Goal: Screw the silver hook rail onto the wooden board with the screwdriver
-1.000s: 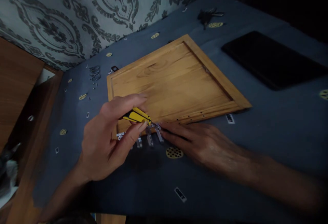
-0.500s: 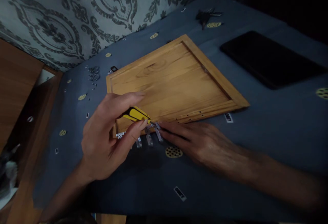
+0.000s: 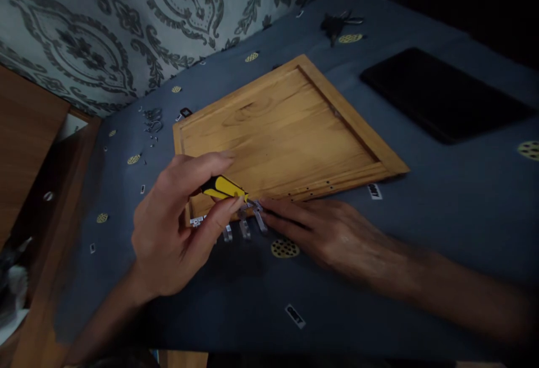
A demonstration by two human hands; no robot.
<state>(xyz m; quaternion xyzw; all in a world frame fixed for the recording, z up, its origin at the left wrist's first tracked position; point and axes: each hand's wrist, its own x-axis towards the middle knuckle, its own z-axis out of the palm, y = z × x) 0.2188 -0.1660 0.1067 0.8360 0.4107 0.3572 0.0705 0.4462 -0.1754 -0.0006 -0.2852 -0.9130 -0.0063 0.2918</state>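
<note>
My left hand [image 3: 170,228] is closed round a yellow and black screwdriver [image 3: 227,187], its tip pointing right and down at a small metal hook [image 3: 260,217]. That hook sits on the near edge of a framed wooden board [image 3: 273,127], which lies flat. At the hook's right side the fingertips of my right hand [image 3: 337,236] pinch it against the edge. More metal hooks [image 3: 245,229] stand out from the same edge, partly covered by my left thumb. Several small dark holes [image 3: 311,193] run along the edge to the right.
A dark blue patterned cloth [image 3: 345,323] lies under everything. Loose metal hooks and screws [image 3: 152,121] are at the left. A black flat slab [image 3: 446,96] lies at the right, and a dark keys-like bunch [image 3: 337,24] at the back. Patterned wallpaper [image 3: 126,26] rises behind.
The screwdriver's handle has turned slightly in my left fingers, its tip staying at the hook. My right hand keeps its place. The whole view has shifted a little.
</note>
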